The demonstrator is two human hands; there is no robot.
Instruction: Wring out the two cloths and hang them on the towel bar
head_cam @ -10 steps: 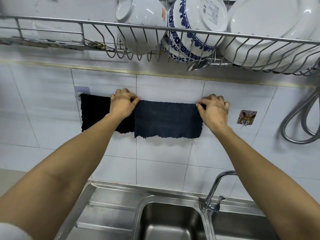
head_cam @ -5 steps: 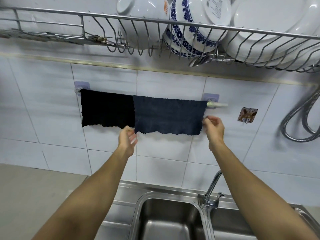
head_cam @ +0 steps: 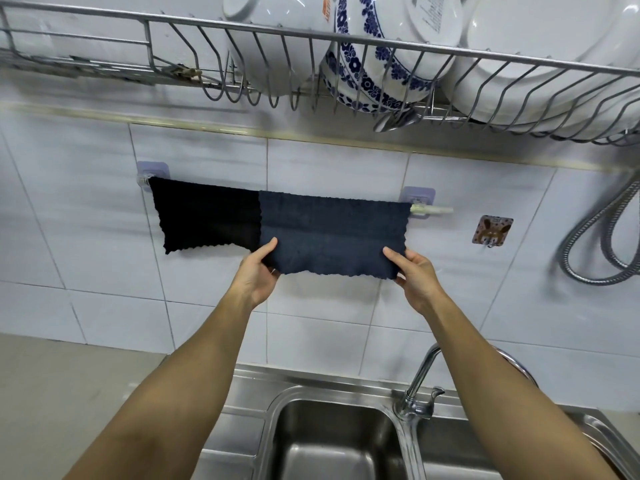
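Note:
Two cloths hang side by side over the towel bar (head_cam: 433, 210) on the tiled wall. The black cloth (head_cam: 207, 214) is on the left and hangs free. The dark blue cloth (head_cam: 332, 230) is on the right, slightly overlapping it. My left hand (head_cam: 258, 270) pinches the blue cloth's lower left corner. My right hand (head_cam: 415, 271) pinches its lower right corner. Both hands pull the bottom edge toward me, away from the wall. Only the bar's white right end shows.
A wire dish rack (head_cam: 346, 39) with white bowls and a blue-patterned bowl (head_cam: 374, 50) hangs overhead. Below are a steel sink (head_cam: 332, 441) and faucet (head_cam: 419, 379). A sticker hook (head_cam: 491, 230) and a metal hose (head_cam: 602, 244) are on the wall at right.
My hands moved from the bar's top down to the blue cloth's bottom corners and took hold of them. The lower edge is now lifted off the wall.

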